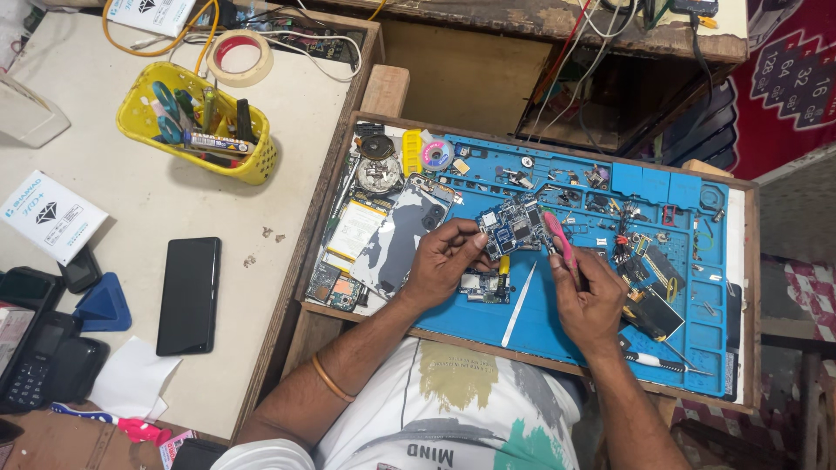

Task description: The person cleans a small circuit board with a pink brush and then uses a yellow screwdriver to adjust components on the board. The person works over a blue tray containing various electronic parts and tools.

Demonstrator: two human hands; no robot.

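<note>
The left hand (444, 261) pinches one blue circuit board (514, 224) over the blue mat (697, 348); the right hand (588, 300) grips one pink tool (560, 239) touching it. One white diamond-marked box (50, 216) lies far left, one yellow basket (252, 165) beyond

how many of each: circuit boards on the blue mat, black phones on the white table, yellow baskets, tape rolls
circuit boards: 2, one held by the left hand, one lying below it
black phones: 1
yellow baskets: 1
tape rolls: 1
total: 5
</note>
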